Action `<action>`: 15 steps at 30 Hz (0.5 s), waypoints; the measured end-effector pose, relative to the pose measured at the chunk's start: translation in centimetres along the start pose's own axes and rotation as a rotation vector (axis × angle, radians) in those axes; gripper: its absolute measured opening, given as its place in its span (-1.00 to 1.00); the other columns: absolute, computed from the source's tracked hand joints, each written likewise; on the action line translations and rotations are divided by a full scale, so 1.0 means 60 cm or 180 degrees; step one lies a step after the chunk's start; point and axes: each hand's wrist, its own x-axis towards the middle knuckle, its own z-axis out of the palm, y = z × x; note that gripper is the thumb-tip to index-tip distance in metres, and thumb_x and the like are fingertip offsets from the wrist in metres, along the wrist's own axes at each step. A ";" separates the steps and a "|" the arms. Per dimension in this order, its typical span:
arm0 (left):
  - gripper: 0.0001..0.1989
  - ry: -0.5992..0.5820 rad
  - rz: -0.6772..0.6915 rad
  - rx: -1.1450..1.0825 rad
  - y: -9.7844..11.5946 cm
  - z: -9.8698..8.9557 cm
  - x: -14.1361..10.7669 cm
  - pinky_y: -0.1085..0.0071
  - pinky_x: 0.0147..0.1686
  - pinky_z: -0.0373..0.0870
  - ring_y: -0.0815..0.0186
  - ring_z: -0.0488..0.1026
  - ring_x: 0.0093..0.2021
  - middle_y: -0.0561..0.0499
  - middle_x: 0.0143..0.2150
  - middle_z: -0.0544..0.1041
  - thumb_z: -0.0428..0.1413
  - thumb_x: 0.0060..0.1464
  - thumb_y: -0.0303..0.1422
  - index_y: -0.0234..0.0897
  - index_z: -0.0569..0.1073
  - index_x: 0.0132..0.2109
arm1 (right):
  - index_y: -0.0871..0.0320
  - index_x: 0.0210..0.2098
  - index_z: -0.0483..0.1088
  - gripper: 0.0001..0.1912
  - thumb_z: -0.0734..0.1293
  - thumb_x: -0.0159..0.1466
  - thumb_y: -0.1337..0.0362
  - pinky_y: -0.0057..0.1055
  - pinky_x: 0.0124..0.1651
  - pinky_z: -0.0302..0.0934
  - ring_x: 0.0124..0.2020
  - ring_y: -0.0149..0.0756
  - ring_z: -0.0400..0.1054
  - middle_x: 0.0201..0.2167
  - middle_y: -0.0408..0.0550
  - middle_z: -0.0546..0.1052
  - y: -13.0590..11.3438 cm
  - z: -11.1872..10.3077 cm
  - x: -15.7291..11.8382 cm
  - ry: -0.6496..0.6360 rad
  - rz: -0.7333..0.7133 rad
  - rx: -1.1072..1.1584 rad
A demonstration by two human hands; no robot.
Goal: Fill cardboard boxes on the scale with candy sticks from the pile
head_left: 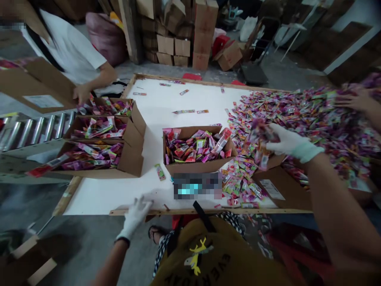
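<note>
The right grip point(290, 143) is clamped on a loose bunch of candy-coloured packets point(262, 137), held in the white glove just above the edge of a huge heap point(309, 119) of the same packets. That heap spreads across the right side of the white surface point(154, 103), which has a wooden frame. The bunch hangs just beside an open carton point(190, 167) filled with packets, between the carton and a labelled box point(281, 190) under the right forearm. The left grip point(134, 217), also gloved, is empty, its fingers apart, at the near wooden edge of the surface. A stray packet point(160, 172) lies on the white just beside the carton, well up from the left grip. Three more filled cartons point(131, 163) stand in a row to the left. A co-worker's hand point(80, 93) touches the farthest of these, and another person's bare hand point(353, 101) rests in the heap.
</note>
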 end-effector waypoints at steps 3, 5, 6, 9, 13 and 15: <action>-0.36 -0.0523 0.0371 0.1745 -0.029 0.074 -0.069 -0.33 0.34 -0.14 -0.25 -0.17 0.51 -0.35 0.48 0.12 0.12 0.12 -0.17 -0.29 0.39 0.32 | 0.30 0.36 0.22 -0.01 0.39 0.09 -0.14 0.05 0.17 0.36 0.16 0.19 0.42 0.20 0.28 0.47 -0.021 0.021 0.002 0.0038 -0.0058 0.0049; -0.28 -0.0518 0.0446 0.2224 -0.035 0.112 -0.089 -0.28 0.35 -0.10 -0.28 -0.28 0.52 -0.36 0.53 -0.06 0.10 0.17 -0.12 -0.33 0.28 0.41 | 0.27 0.34 0.28 -0.14 0.33 0.17 -0.08 -0.01 0.20 0.36 0.16 0.11 0.44 0.20 0.22 0.49 -0.061 0.021 0.005 0.0253 -0.0238 0.0226; -0.28 -0.0505 0.0441 0.2255 -0.035 0.126 -0.092 -0.26 0.34 -0.05 -0.30 -0.28 0.52 -0.35 0.53 -0.06 0.07 0.20 -0.09 -0.31 0.27 0.42 | 0.24 0.29 0.35 -0.23 0.32 0.19 -0.05 -0.04 0.18 0.38 0.11 0.07 0.48 0.16 0.18 0.52 -0.084 0.020 0.008 0.0320 -0.0351 0.0261; -0.35 -0.0515 0.0377 0.2118 -0.028 0.146 -0.087 -0.25 0.28 0.09 -0.35 -0.24 0.50 -0.27 0.49 0.06 -0.01 0.24 -0.03 -0.24 0.35 0.37 | 0.21 0.12 0.49 -0.45 0.31 0.23 0.05 -0.10 0.07 0.42 -0.09 -0.03 0.54 0.01 0.12 0.61 -0.143 0.019 0.020 0.0375 -0.0756 0.0309; -0.40 -0.0542 0.0504 0.2025 -0.021 0.141 -0.086 -0.29 0.27 0.09 -0.28 -0.22 0.50 -0.24 0.47 0.12 0.00 0.24 -0.06 -0.20 0.38 0.32 | 0.27 0.09 0.50 -0.48 0.33 0.22 0.11 -0.12 -0.01 0.42 -0.19 -0.07 0.54 -0.08 0.13 0.63 -0.186 0.035 0.027 0.0341 -0.1096 0.0386; -0.50 -0.0541 0.0493 0.1866 -0.010 0.128 -0.089 -0.35 0.27 0.04 -0.24 -0.15 0.49 -0.23 0.42 0.22 0.01 0.23 -0.12 -0.18 0.45 0.23 | 0.32 0.09 0.50 -0.47 0.32 0.23 0.12 -0.11 -0.04 0.42 -0.22 -0.07 0.54 -0.11 0.18 0.63 -0.198 0.044 0.022 0.0295 -0.1144 0.0412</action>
